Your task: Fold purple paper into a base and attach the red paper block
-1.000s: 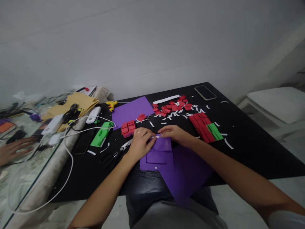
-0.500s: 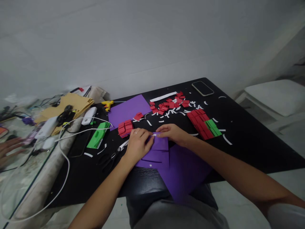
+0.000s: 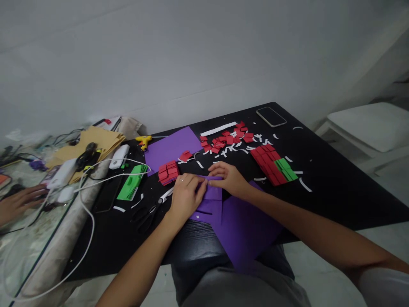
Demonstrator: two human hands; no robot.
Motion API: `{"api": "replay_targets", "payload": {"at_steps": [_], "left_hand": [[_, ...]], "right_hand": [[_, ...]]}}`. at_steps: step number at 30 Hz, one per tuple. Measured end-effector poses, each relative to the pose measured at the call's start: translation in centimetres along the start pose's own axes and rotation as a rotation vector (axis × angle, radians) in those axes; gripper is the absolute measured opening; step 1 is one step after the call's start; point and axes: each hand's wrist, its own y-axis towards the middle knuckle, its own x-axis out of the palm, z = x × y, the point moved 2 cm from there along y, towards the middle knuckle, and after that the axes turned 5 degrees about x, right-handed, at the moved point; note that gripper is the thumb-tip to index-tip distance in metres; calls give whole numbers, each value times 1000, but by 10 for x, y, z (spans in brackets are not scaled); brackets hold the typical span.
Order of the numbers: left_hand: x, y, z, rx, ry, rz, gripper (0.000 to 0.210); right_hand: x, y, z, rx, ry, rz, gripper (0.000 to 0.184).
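Purple folded paper [image 3: 215, 195] is lying near the front edge of the black surface [image 3: 338, 192]. The left hand [image 3: 185, 195], fingers curled, is holding its upper left part; the right hand [image 3: 228, 179] is half closing at its top edge, its grip unclear. Scissors [image 3: 152, 211] are resting beside the left wrist.

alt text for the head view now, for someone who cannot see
A person's left hand and right hand meet at the far edge of folded purple paper on a black table. Scissors lie beside the left hand; red paper pieces and white strips lie scattered beyond. Another person's hand shows at far left.
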Motion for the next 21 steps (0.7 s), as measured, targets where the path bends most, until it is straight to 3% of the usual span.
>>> {"api": "replay_targets", "payload": {"at_steps": [9, 21], "left_hand": [[-1, 0, -1, -15, -57, -23, 13], [-2, 1, -6, -192, -257, -59, 16]], "right_hand": [[-1, 0, 0, -50, -21, -37, 44], [-1, 1, 2, -12, -1, -40, 46]]}}
